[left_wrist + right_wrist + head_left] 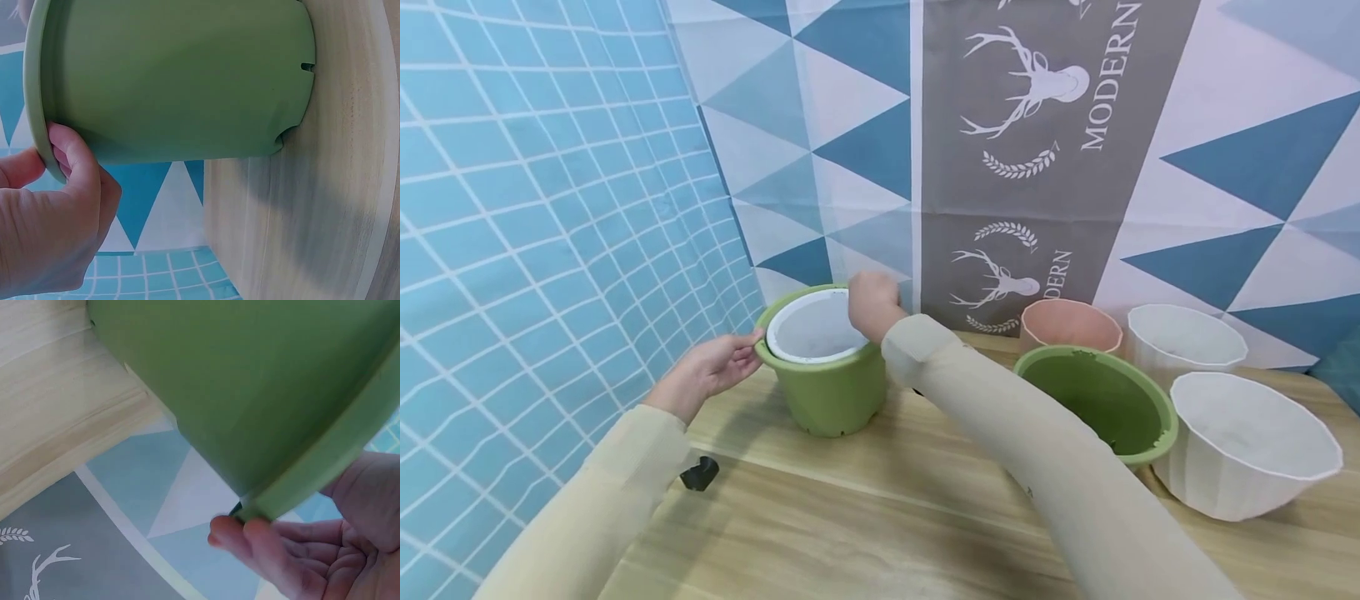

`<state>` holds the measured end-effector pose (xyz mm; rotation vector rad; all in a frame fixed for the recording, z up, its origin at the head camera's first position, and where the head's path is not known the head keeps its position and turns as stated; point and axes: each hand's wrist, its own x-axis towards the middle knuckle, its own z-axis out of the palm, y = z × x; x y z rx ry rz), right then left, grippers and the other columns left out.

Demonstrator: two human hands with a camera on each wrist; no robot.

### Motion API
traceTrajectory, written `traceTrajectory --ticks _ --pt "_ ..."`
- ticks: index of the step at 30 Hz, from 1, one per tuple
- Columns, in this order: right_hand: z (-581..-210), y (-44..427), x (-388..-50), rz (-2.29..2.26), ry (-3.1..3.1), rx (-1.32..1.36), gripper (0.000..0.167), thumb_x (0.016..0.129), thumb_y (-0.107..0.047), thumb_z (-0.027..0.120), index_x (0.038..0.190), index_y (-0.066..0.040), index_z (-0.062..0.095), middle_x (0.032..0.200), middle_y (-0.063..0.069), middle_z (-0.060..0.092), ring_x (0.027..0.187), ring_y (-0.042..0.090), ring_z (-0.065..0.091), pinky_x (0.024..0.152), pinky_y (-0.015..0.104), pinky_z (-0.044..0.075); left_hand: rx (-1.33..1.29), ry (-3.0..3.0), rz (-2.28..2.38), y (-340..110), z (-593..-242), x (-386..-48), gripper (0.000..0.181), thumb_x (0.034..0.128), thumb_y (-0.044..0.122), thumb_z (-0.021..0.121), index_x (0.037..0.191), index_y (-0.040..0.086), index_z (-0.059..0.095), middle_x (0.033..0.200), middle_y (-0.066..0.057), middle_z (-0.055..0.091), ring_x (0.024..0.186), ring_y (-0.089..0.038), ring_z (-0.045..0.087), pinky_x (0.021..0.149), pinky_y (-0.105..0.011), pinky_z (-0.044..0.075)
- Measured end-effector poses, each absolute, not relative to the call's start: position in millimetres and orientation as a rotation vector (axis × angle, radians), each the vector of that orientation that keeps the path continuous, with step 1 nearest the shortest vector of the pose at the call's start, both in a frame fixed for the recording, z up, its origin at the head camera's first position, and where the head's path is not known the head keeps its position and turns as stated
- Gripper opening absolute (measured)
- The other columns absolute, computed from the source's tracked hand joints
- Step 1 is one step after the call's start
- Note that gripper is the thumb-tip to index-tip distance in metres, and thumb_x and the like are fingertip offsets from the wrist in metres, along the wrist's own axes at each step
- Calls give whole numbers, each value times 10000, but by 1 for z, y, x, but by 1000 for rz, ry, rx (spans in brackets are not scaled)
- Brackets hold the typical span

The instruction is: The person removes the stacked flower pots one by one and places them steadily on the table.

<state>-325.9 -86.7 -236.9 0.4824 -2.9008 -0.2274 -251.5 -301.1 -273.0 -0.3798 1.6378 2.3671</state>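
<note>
A green flowerpot [831,396] stands upright on the wooden table, and a white pot [817,325] sits inside it, its rim near the green one. My left hand [724,364] pinches the green rim at the left, thumb on top and curled fingers underneath, as the left wrist view also shows. At the rim's far right, my right hand [874,304] is curled over the edge. In the right wrist view, its fingers [265,547] bend around the outside of the green rim, while the thumb's tip is hidden behind the pot.
To the right stand a second green pot [1138,417], a pink pot [1070,323] and two white fluted pots, one nearer [1232,467] and one behind [1186,332]. A small black object [700,473] lies near the left forearm. Patterned sheets [865,125] hang behind the table.
</note>
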Motion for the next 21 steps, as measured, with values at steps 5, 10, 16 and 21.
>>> traceTrajectory --ticks 5,10,16,21 --pt "-234 -78 -327 -143 -2908 532 248 970 -127 437 976 -126 685 1009 15 688 804 70 607 524 168 537 -403 1653 2364 -299 -274 -250 139 966 57 527 1065 28 434 900 -31 584 824 -72 627 818 -139 585" --pt "-228 -66 -334 40 -2983 570 214 934 -74 447 952 -82 660 970 56 656 686 106 519 395 159 386 -443 1655 2353 -299 -270 -251 156 968 46 515 1080 28 408 924 -49 562 815 -76 626 822 -140 586" --pt "-224 -47 -349 412 -3145 491 105 798 -11 521 823 -30 621 786 94 717 608 160 717 446 200 580 -440 1658 2324 -298 -266 -252 213 965 47 525 1115 38 375 1021 -54 498 850 -70 611 863 -132 571" --pt "-226 -36 -356 773 -3194 473 73 809 -17 607 854 30 640 771 163 735 645 230 734 495 237 610 -478 1615 2323 -300 -269 -255 221 969 49 519 1127 52 363 988 -49 533 865 -74 604 877 -134 568"
